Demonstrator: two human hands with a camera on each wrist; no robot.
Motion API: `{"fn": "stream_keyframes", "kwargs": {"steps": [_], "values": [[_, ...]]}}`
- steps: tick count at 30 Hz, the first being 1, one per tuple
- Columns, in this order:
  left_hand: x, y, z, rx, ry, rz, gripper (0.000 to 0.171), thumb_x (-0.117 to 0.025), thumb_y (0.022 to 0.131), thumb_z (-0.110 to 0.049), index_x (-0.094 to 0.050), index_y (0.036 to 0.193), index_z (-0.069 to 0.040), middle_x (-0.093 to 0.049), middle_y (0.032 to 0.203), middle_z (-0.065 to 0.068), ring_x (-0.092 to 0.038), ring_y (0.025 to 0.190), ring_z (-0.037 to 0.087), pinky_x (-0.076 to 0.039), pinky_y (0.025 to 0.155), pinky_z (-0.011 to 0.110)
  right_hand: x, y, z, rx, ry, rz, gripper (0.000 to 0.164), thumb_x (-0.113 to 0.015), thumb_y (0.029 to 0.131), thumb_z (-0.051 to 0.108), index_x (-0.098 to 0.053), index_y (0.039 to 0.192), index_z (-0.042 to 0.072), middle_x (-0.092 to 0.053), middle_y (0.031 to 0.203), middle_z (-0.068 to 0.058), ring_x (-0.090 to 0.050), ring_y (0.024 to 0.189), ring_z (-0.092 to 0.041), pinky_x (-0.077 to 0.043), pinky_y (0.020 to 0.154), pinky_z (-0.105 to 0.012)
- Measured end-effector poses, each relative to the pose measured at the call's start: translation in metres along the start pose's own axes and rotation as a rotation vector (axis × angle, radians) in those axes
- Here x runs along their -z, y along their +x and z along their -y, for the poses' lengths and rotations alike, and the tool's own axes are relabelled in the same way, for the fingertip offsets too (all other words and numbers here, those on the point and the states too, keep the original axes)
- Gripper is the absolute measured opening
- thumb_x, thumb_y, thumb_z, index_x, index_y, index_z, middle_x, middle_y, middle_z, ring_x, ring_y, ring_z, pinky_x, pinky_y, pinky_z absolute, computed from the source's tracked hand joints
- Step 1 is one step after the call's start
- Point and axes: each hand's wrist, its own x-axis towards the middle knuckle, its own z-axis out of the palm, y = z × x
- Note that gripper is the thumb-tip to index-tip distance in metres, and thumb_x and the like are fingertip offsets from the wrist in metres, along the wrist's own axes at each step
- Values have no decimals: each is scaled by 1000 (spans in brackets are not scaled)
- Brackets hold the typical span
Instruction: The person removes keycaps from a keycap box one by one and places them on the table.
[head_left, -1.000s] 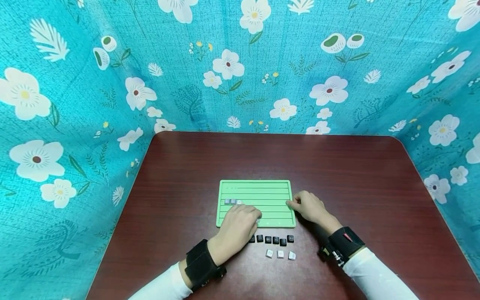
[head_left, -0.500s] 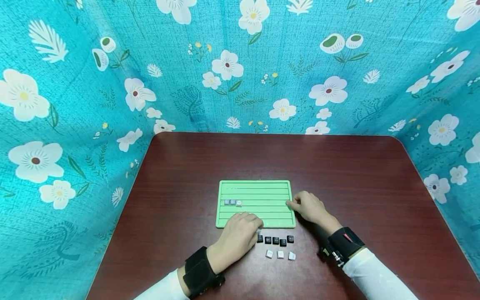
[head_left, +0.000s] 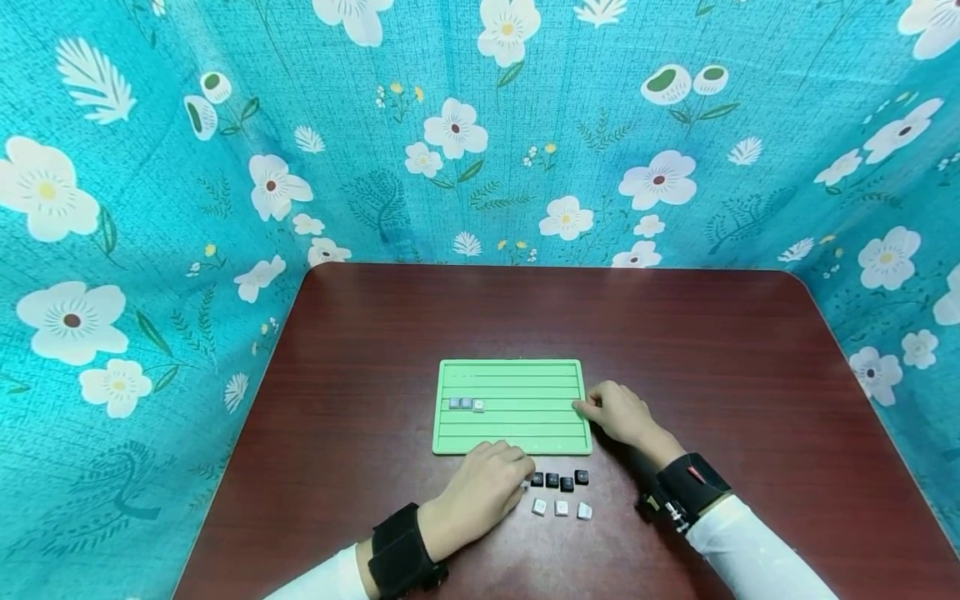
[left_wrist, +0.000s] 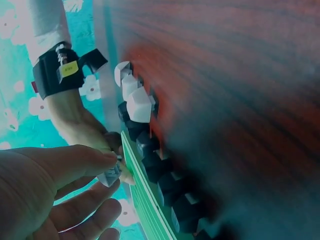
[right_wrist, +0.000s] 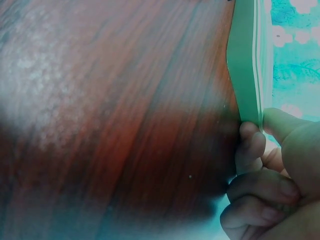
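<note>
My left hand pinches a small light-grey keycap between thumb and fingers, just off the near edge of a green grooved board. The fingertips stand close to the left end of a row of black keycaps, and the hand hides part of that row. At the board's right edge, my right hand grips the rim, thumb on top and curled fingers beneath. Two bluish-grey keycaps and one white keycap sit side by side on the left of the board.
Three white keycaps lie in a row nearer me than the black ones. Everything rests on a dark red-brown wooden table. A blue flowered cloth hangs behind and beside it.
My left hand has moved back toward me and slightly right, off the board to the black row, carrying the keycap; the white keycap on the board is now uncovered. My right hand stays put.
</note>
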Motion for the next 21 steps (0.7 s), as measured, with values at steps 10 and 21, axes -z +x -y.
{"fn": "stream_keyframes", "kwargs": {"steps": [10,21], "values": [[-3,-3,-4,-31,16,18,12,-66,78,-14,-69,88,-20,-66,88,-9,-56,78,7,-41,64,21,1,0,1,2,3,0,47,-59,89,38,-39,53,16,-25,48,7,-23,42,-11,-14,44,-26],[-11,-9,-3,-71,10,80,11,-67,80,-19,-69,92,-20,-65,89,-8,-56,81,8,-44,69,22,0,0,0,-1,3,5,47,-59,89,39,-39,53,16,-26,48,7,-23,42,-11,-14,44,-26]]}}
